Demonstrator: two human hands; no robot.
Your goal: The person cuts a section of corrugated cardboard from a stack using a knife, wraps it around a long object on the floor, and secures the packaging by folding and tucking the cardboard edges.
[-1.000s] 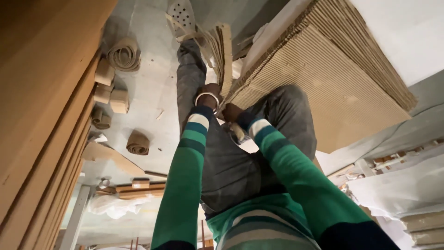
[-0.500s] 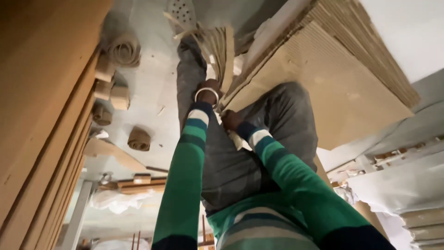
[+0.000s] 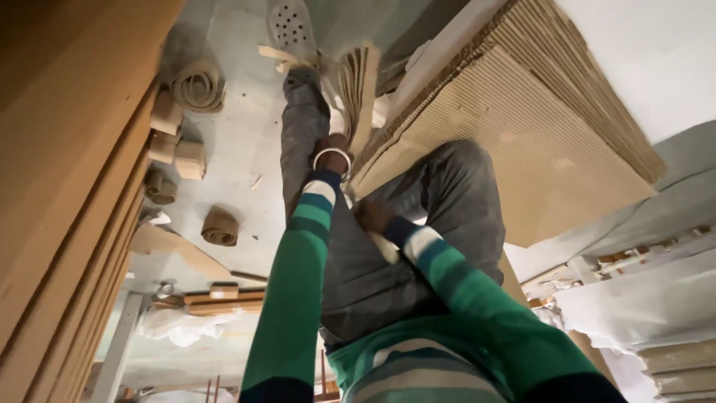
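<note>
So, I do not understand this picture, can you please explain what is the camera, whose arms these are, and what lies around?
The camera sits on a person's head and looks down, so the two arms in green striped sleeves are that person's own. The person sits with legs in grey trousers stretched out over a pale floor.

The left hand, with a white bracelet, reaches to the lower end of a bundle of cardboard strips; its grip is hard to see. The right hand is blurred, near the knee, beside a stack of corrugated cardboard sheets.

On the floor lie several cardboard rolls. Brown boards stand along the left edge.
</note>
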